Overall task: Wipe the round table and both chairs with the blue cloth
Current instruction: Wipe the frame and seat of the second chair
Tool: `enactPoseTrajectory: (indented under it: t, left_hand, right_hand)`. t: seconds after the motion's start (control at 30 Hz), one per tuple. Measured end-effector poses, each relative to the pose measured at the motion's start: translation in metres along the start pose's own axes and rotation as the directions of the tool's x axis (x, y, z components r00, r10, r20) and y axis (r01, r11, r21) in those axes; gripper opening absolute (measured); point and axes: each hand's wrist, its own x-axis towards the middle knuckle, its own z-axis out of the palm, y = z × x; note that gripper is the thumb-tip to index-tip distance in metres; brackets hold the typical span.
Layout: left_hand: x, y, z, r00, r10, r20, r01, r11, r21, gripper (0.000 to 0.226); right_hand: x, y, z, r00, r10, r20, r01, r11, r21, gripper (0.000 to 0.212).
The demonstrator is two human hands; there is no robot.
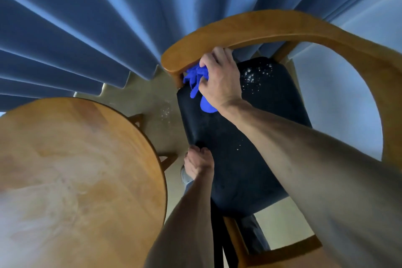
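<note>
A wooden chair [272, 26] with a curved arm rail and a dark blue padded seat [245, 159] stands in front of me. My right hand [219, 80] is closed around the bunched blue cloth [195, 78] and presses it against the chair's wooden post, just under the rail's left end. White crumbs [256, 76] lie on the seat's far part. My left hand [199, 164] rests on the seat's left edge, fingers curled over it. The round wooden table [76, 169] fills the lower left.
Blue pleated curtains [97, 28] hang behind the chair and table. The floor [161, 104] between table and chair is beige, with some white specks on it. A pale wall [339, 104] is on the right. Part of a second wooden frame [282, 252] shows at the bottom.
</note>
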Motion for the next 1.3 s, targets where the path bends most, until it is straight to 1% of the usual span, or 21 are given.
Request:
enactPoseTrajectory:
  t: [0.17, 0.23, 0.3, 0.37, 0.43, 0.47, 0.53, 0.6, 0.63, 0.67, 0.7, 0.8, 0.9, 0.97, 1.07, 1.1, 1.13, 1.23, 1.27, 1.3]
  left_hand:
    - [-0.002, 0.002, -0.016, 1.0, 0.002, -0.01, -0.002, 1.0, -0.018, 0.023]
    - [-0.003, 0.007, -0.017, 1.0, 0.001, -0.01, -0.001, 1.0, -0.031, 0.021]
    - [-0.003, 0.014, -0.015, 0.999, 0.033, -0.042, -0.035, 0.998, -0.052, 0.02]
    - [-0.001, 0.021, -0.013, 0.984, 0.142, -0.111, -0.148, 0.988, -0.051, 0.023]
    - [0.008, 0.028, -0.008, 0.935, 0.293, -0.2, -0.295, 0.955, 0.02, 0.03]
    - [0.015, 0.032, -0.006, 0.907, 0.346, -0.239, -0.344, 0.938, 0.052, 0.036]
    - [0.029, 0.038, -0.005, 0.88, 0.369, -0.298, -0.362, 0.929, 0.08, 0.046]
    - [0.044, 0.044, -0.002, 0.896, 0.305, -0.323, -0.292, 0.952, 0.087, 0.053]
    - [0.052, 0.045, 0.0, 0.907, 0.272, -0.321, -0.254, 0.962, 0.097, 0.057]
    - [0.058, 0.045, 0.002, 0.913, 0.258, -0.315, -0.231, 0.965, 0.121, 0.061]
    - [0.062, 0.046, 0.003, 0.914, 0.263, -0.31, -0.224, 0.962, 0.154, 0.064]
    - [0.06, 0.049, 0.018, 0.909, 0.272, -0.317, -0.215, 0.955, 0.204, 0.068]
    - [0.042, 0.059, 0.04, 0.913, 0.215, -0.347, -0.172, 0.974, 0.15, 0.064]
    - [0.033, 0.068, 0.057, 0.922, 0.148, -0.357, -0.122, 0.988, 0.095, 0.065]
    - [0.028, 0.079, 0.073, 0.919, 0.066, -0.39, -0.05, 0.997, 0.05, 0.066]
    - [0.028, 0.082, 0.075, 0.915, 0.046, -0.4, -0.032, 0.999, 0.042, 0.066]
    - [0.029, 0.084, 0.077, 0.912, 0.031, -0.408, -0.018, 0.999, 0.034, 0.066]
    - [0.028, 0.087, 0.077, 0.906, 0.024, -0.422, -0.013, 1.0, 0.028, 0.065]
    - [0.028, 0.086, 0.077, 0.904, 0.025, -0.426, -0.015, 1.0, 0.028, 0.065]
    - [0.027, 0.085, 0.076, 0.902, 0.028, -0.43, -0.019, 0.999, 0.025, 0.064]
  right_hand:
    - [0.0, -0.027, -0.008, 0.999, -0.038, -0.011, 0.038, 0.999, 0.01, 0.025]
    - [-0.008, -0.029, -0.004, 0.998, -0.043, 0.045, 0.043, 0.999, 0.005, 0.027]
    - [-0.016, -0.017, 0.001, 0.993, -0.047, 0.113, 0.051, 0.998, -0.032, 0.028]
    - [-0.021, 0.004, 0.007, 0.985, -0.038, 0.17, 0.057, 0.993, -0.108, 0.03]
    - [-0.026, 0.025, 0.018, 0.974, -0.007, 0.226, 0.051, 0.98, -0.192, 0.033]
    - [-0.027, 0.035, 0.026, 0.963, 0.014, 0.268, 0.052, 0.97, -0.239, 0.038]
    - [-0.03, 0.05, 0.041, 0.921, 0.047, 0.387, 0.08, 0.949, -0.306, 0.05]
    - [-0.031, 0.062, 0.06, 0.844, 0.05, 0.534, 0.141, 0.939, -0.312, 0.066]
    - [-0.032, 0.066, 0.072, 0.805, 0.043, 0.592, 0.182, 0.931, -0.316, 0.072]
    - [-0.035, 0.068, 0.084, 0.783, 0.037, 0.621, 0.222, 0.916, -0.334, 0.075]
    - [-0.038, 0.069, 0.092, 0.786, 0.03, 0.617, 0.244, 0.902, -0.355, 0.074]
    - [-0.039, 0.08, 0.101, 0.856, -0.01, 0.517, 0.232, 0.901, -0.366, 0.062]
    - [-0.03, 0.101, 0.092, 0.884, -0.026, 0.466, 0.214, 0.91, -0.355, 0.051]
    - [-0.022, 0.122, 0.082, 0.902, 0.064, 0.428, 0.114, 0.919, -0.377, 0.058]
    - [-0.008, 0.171, 0.057, 0.901, 0.277, 0.335, -0.12, 0.899, -0.42, 0.073]
    - [-0.003, 0.192, 0.046, 0.894, 0.321, 0.312, -0.164, 0.883, -0.44, 0.075]
    - [0.0, 0.213, 0.034, 0.897, 0.331, 0.293, -0.174, 0.874, -0.454, 0.076]
    - [-0.011, 0.255, 0.014, 0.942, 0.199, 0.272, -0.058, 0.89, -0.451, 0.067]
    - [-0.017, 0.259, 0.013, 0.95, 0.179, 0.255, -0.053, 0.899, -0.435, 0.061]
    - [-0.021, 0.26, 0.015, 0.954, 0.195, 0.228, -0.085, 0.905, -0.417, 0.057]
